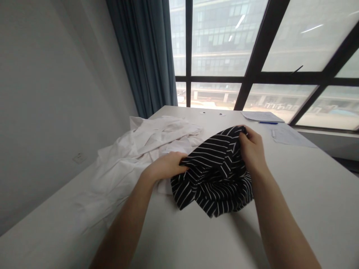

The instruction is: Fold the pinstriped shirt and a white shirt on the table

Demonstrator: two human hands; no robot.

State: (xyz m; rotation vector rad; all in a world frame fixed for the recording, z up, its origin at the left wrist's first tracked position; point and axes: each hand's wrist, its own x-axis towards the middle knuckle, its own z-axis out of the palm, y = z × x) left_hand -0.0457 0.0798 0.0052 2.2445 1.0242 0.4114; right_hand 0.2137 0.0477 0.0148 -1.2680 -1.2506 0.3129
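Observation:
A black garment with thin white stripes (215, 164) hangs bunched between my two hands, just over the white table (179, 239). My left hand (168, 164) pinches its left edge, the thumb partly hidden in the cloth. At the upper right corner, my right hand (252, 145) grips the fabric with curled fingers. The lower part of the garment falls in loose folds, and its exact kind cannot be made out. Behind and left of my left hand lies a heap of white clothing (126, 160), crumpled and spread along the table.
Papers (262, 116) and a blue pen (268, 122) lie at the table's far right, with another sheet (293, 135) nearer. A grey wall (56, 93) borders the left side. A blue curtain (148, 56) and dark-framed windows (218, 79) stand behind the table.

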